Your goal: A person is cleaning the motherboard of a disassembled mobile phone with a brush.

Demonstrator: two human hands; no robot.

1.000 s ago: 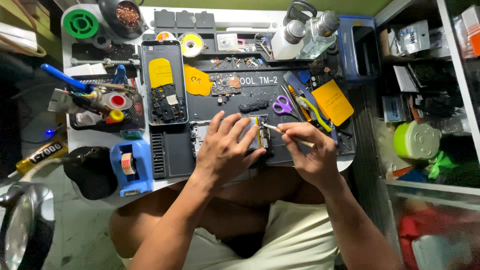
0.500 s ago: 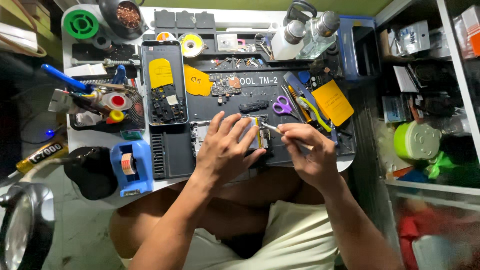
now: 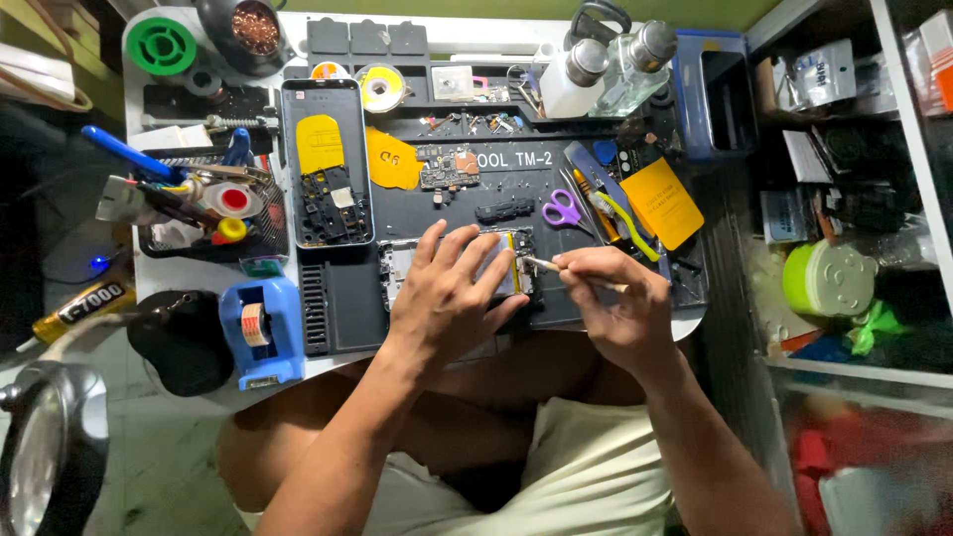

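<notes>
Opened phone point(image 3: 506, 260): left hand point(image 3: 452, 298) spread flat, pinning it. Right hand point(image 3: 620, 313) at 3 o'clock pinches thin stick point(image 3: 556, 268). Best practice: press steadily, pry shallow.

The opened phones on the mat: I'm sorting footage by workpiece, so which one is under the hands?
The opened phone at the mat's near edge: the left hand lies on it. The other opened phone, with a yellow patch, lies untouched further back left.

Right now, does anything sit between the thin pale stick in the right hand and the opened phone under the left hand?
Nothing visible does: the thin pale stick, pinched by the right hand, reaches the opened phone beside the left hand.
</notes>
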